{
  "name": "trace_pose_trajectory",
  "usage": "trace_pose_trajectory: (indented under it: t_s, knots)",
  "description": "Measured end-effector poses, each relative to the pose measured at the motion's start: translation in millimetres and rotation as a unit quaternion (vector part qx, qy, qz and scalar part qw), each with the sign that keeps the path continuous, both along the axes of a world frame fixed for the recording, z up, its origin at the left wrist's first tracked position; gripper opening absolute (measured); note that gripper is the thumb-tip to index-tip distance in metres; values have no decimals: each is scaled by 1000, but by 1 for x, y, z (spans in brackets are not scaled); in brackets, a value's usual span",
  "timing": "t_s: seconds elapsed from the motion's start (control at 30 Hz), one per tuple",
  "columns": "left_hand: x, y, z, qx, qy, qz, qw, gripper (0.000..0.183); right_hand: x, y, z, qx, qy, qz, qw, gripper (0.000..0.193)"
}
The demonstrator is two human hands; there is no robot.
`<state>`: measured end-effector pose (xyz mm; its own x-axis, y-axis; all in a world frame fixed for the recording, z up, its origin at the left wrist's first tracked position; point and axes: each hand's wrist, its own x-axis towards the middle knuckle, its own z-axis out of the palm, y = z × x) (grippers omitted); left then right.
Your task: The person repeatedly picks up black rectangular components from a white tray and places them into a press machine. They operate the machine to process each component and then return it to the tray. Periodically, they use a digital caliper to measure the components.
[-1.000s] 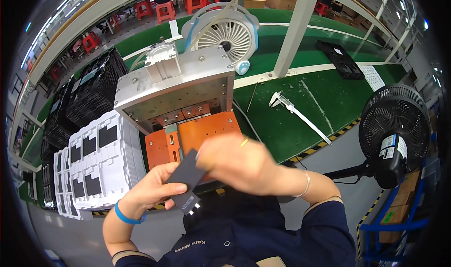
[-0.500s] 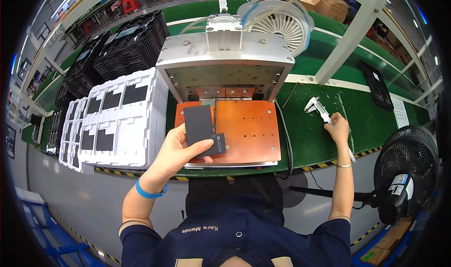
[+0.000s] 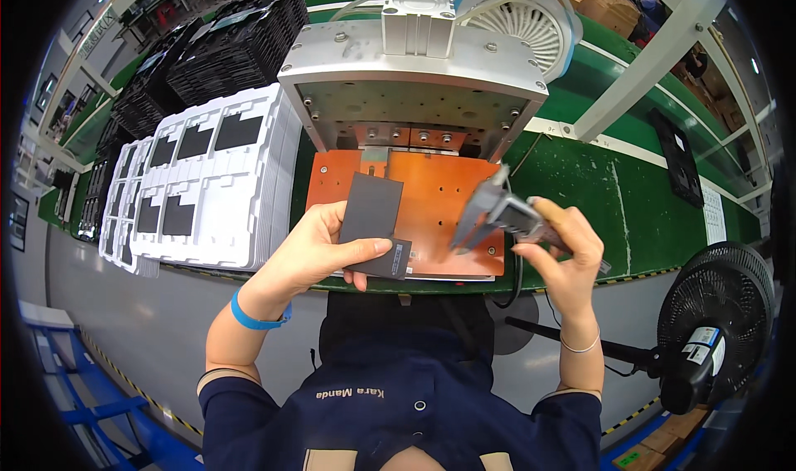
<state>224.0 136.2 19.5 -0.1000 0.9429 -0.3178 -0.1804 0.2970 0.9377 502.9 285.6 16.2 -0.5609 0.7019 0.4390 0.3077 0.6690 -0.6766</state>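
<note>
My left hand point(image 3: 319, 251) grips a flat, dark grey L-shaped battery cell point(image 3: 373, 214), thumb on its face and fingers beneath. A small printed patch marks its lower right end. My right hand point(image 3: 564, 251) holds a caliper point(image 3: 510, 212), smeared by motion, its jaws pointing left toward the cell but apart from it. Both hands are above the front of a press with an orange plate point(image 3: 427, 197). How wide the jaws stand is hard to make out.
The press's metal frame point(image 3: 414, 69) rises behind the plate. White trays point(image 3: 207, 177) holding dark pieces are stacked at left, with stacked black trays point(image 3: 240, 48) behind. A black fan point(image 3: 713, 322) stands at right, and a white fan point(image 3: 522, 27) lies behind the press.
My right hand has picked the caliper up off the green bench and brought it left, over the orange plate. My left hand still holds the cell, now slightly tilted. The view has shifted.
</note>
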Motion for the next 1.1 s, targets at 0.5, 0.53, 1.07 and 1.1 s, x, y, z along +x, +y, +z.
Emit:
trace_pose_trajectory:
  t_s: [0.5,0.53,1.07,1.1]
  knots:
    - [-1,0,-3,2,11,-13,1000,23,-33,-1,-7,123,31,79,989,53]
    - [-1,1,-3,2,9,-11,1000,23,-33,-1,-7,120,35,79,989,53]
    - [-4,1,-6,8,12,-5,1000,25,-28,-8,1,133,27,69,988,49]
    - [-4,0,-6,9,12,-4,1000,24,-27,-8,1,137,26,74,987,49]
